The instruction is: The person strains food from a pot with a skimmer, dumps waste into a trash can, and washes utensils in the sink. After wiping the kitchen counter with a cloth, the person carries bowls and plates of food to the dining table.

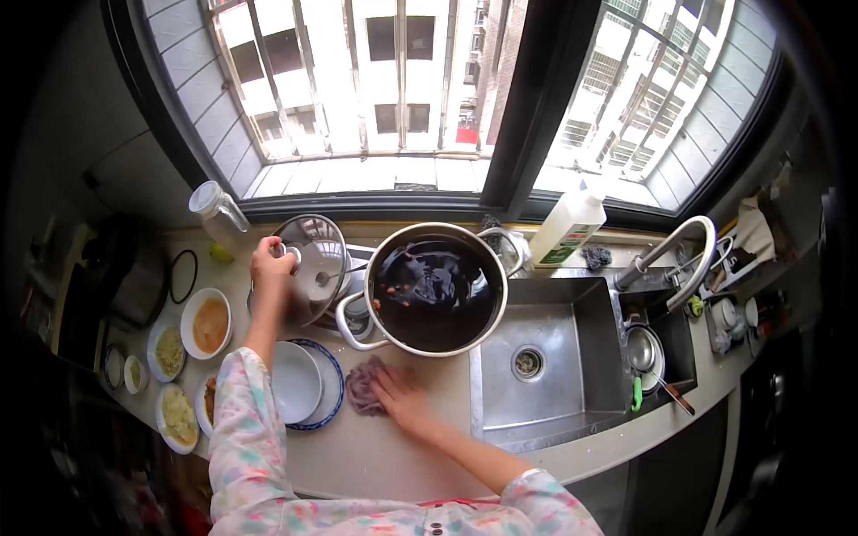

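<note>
My left hand (273,261) is closed on the knob of a glass pot lid (322,255), which is tilted up on its edge at the left of the pot. My right hand (402,399), slightly blurred, presses on a crumpled mauve cloth (365,386) on the counter. Between and behind my hands stands a large white two-handled pot (351,332) of dark liquid, with a few reddish bits at its surface. Close to my left forearm, a white bowl (295,382) rests on a blue-rimmed plate (333,400).
Several bowls of food, one a bowl of orange paste (210,324), line the left counter near a glass jug (219,210). At right are a steel sink (563,393), a faucet (702,268) and a ladle (642,348). A white bottle (567,228) stands by the window.
</note>
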